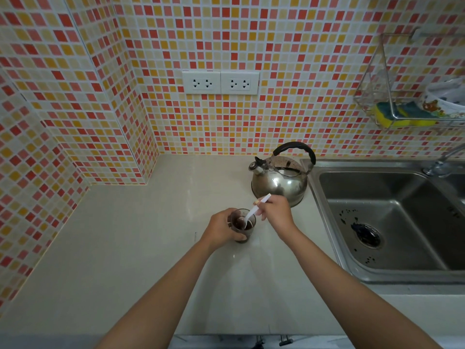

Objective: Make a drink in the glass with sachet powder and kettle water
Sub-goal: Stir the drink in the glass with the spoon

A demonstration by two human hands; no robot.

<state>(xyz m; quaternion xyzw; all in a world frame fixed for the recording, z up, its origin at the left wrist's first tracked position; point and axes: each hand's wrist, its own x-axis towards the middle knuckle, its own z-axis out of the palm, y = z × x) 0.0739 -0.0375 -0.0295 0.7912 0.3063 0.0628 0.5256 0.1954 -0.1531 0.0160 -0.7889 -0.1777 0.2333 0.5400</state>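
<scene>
Glass at lower centre on tabletop, dark liquid inside. Left hand wrapped round it; right hand fingers pinched on white spoon. Risk: hard stirring slopping liquid, or tipping glass.

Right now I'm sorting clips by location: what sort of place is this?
Most likely a home kitchen: a steel sink set in the counter, a whistling kettle beside it, and a tiled wall.

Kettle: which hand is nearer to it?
Right. The right hand holds the white spoon just in front of the kettle; the left hand wraps the glass, farther away.
</scene>
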